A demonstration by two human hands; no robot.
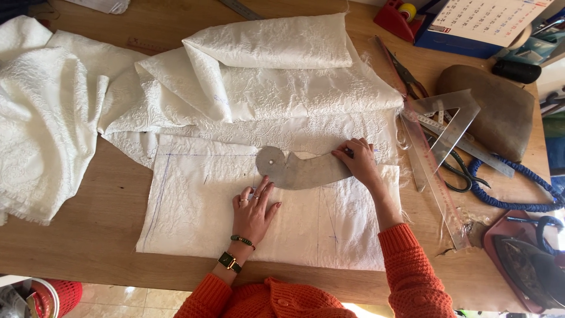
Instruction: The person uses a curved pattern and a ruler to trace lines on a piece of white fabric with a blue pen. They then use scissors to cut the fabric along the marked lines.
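A curve template lay on fabric on the tabletop; rulers and scissors lay right of it.

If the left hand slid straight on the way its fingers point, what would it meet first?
The left hand lies flat on the white fabric, fingers aimed up and slightly right. It would probably first meet the grey curved template, just beyond the fingertips, which the right hand presses down.

Both arms are clothed in a chunky orange knit sweater with ribbed cuffs, and the same knit shows at the chest with a row of round orange buttons. The left hand wears thin rings on two fingers; its wrist carries a dark beaded bracelet and a small square-faced watch on a dark strap. The right hand is bare of jewellery.
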